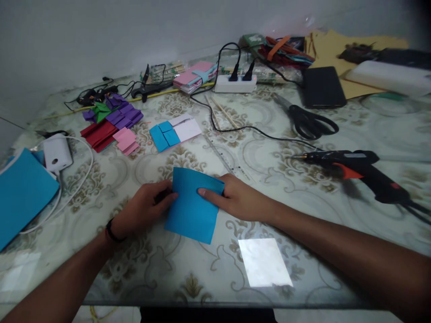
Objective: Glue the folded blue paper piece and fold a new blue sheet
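Note:
A sheet of blue paper (192,211), seemingly folded or doubled along its right side, is held just over the table between both hands. My left hand (148,202) pinches its left edge, thumb on the front face. On the other side, my right hand (234,195) grips the upper right edge, its thumb lying across the face and the fingers hidden behind. Beyond the sheet lie folded blue pieces (164,136) on a white and pink paper (187,128). A clear ruler (225,154) rests just past my right hand.
At right are a black hot glue gun (357,168) and scissors (310,121). A white power strip (235,84) with plugged cords stands at the back. Folded purple paper (124,116) and red paper (98,134) lie left, near a white adapter (58,152) and blue sheets (25,193).

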The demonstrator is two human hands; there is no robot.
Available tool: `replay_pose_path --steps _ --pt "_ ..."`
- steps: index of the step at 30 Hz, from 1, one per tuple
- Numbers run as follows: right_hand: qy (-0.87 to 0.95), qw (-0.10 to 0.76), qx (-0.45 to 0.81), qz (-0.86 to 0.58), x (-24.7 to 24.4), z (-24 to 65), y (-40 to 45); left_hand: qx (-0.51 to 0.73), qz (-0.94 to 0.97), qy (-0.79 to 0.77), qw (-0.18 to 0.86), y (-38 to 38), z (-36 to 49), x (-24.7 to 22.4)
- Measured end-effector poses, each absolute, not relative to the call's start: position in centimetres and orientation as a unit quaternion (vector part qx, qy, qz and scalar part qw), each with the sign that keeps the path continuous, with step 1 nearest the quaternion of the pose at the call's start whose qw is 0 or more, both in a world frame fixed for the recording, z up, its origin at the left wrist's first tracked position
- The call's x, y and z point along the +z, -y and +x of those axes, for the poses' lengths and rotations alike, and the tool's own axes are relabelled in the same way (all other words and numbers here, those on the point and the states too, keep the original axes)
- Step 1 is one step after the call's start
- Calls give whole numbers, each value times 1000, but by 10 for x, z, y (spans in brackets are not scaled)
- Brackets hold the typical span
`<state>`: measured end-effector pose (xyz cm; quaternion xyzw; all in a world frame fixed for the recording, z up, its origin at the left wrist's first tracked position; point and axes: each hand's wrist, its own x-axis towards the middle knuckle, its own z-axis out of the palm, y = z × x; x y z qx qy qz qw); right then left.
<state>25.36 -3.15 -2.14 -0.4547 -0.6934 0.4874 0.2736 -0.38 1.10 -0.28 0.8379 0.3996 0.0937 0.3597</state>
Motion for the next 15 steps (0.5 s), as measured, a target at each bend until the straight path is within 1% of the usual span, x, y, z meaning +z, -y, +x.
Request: replay_pose_path --steps 15 --pt "692 262 485 -466 -20 253 31 88 838 -399 361 -11 -5 -2"
